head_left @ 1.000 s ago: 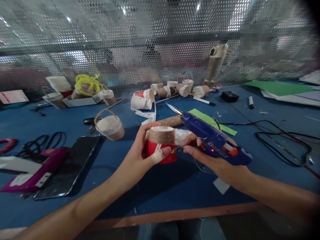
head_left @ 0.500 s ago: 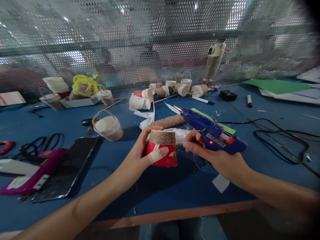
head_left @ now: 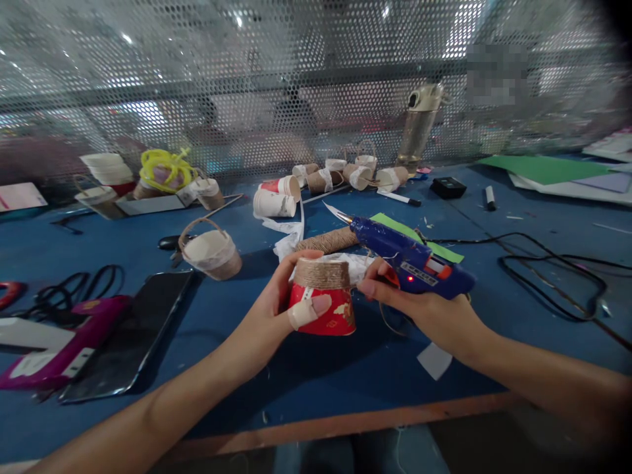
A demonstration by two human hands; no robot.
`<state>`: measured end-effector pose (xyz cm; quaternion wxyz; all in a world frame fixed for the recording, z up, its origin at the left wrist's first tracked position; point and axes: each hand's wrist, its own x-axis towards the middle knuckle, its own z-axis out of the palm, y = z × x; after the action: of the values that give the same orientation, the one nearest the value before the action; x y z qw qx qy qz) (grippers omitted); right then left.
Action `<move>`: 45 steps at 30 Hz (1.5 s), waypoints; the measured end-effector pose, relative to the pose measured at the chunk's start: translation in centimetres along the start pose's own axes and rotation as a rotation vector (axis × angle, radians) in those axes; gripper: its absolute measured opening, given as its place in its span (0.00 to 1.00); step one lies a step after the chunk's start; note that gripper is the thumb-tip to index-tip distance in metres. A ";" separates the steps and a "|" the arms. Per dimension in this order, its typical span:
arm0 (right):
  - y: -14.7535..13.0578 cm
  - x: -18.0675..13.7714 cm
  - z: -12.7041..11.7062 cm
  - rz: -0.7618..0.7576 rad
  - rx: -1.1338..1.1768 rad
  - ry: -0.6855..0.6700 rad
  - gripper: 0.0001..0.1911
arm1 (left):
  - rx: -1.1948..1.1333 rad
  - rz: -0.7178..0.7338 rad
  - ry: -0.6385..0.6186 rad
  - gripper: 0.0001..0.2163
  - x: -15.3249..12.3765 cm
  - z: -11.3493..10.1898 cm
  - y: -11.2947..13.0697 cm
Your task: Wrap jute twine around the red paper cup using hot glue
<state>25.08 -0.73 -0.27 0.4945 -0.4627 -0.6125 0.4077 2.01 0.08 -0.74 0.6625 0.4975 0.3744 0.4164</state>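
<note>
Trainee: Where does the cup (head_left: 336,315) sit right now?

Maker: Low over the near middle of the bench (head_left: 316,388), in the left hand (head_left: 274,306). Its fingers curl round the far side and the bandaged thumb presses the red near face. Whether the rim rests on the bench, I cannot tell.

Trainee: And which way up?

Maker: Upside down. Wide mouth below, narrow base on top, long axis close to upright and leaning a touch to the right. A band of twine (head_left: 320,273) wraps the upper part; the red below is bare.

Trainee: So the wrapping looks part done?

Maker: That is my reading, with roughly the lower half uncovered. The right hand (head_left: 424,316) is closed round the glue gun (head_left: 409,257) (its little red lamp is lit), forefinger stretched to just beside the cup's right side.

Trainee: The gun is not aimed at it, though.

Maker: No. Its long axis runs from the palm up and left, and the nozzle (head_left: 340,216) points past the cup, over the spool (head_left: 330,240) lying behind. More glue on the red would, I judge, call for swinging that tip round and down to the band's lower edge, with the left hand holding the cup steady.
</note>
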 end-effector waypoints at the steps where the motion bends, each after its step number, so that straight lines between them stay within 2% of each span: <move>1: 0.0 0.0 -0.1 0.003 -0.012 -0.012 0.13 | -0.007 0.002 -0.010 0.25 0.0 0.0 0.0; 20: 0.2 -0.2 0.6 0.043 0.084 0.037 0.13 | -0.026 0.036 -0.090 0.23 -0.2 -0.4 -0.7; 29: 0.3 -0.4 0.6 0.046 0.078 0.021 0.12 | 0.051 -0.013 -0.199 0.31 -0.3 -0.7 -0.7; 32: 0.3 -0.5 0.9 0.041 0.088 0.041 0.13 | 0.135 0.004 -0.204 0.38 -0.1 -0.5 -0.7; 34: 0.4 -0.5 1.0 0.040 0.086 0.057 0.13 | 0.160 0.004 -0.174 0.40 0.0 -0.4 -0.6; 41: 0.3 -0.6 0.9 0.045 0.089 0.060 0.12 | 0.056 -0.012 -0.039 0.34 -0.1 -0.3 -0.4; 45: 0.3 -0.8 1.0 0.077 0.053 0.063 0.12 | 0.007 0.006 -0.078 0.27 -0.2 -0.2 -0.4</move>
<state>24.24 -1.48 -0.91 0.5096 -0.4850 -0.5675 0.4279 1.83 -0.09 -1.13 0.6734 0.5169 0.3484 0.3974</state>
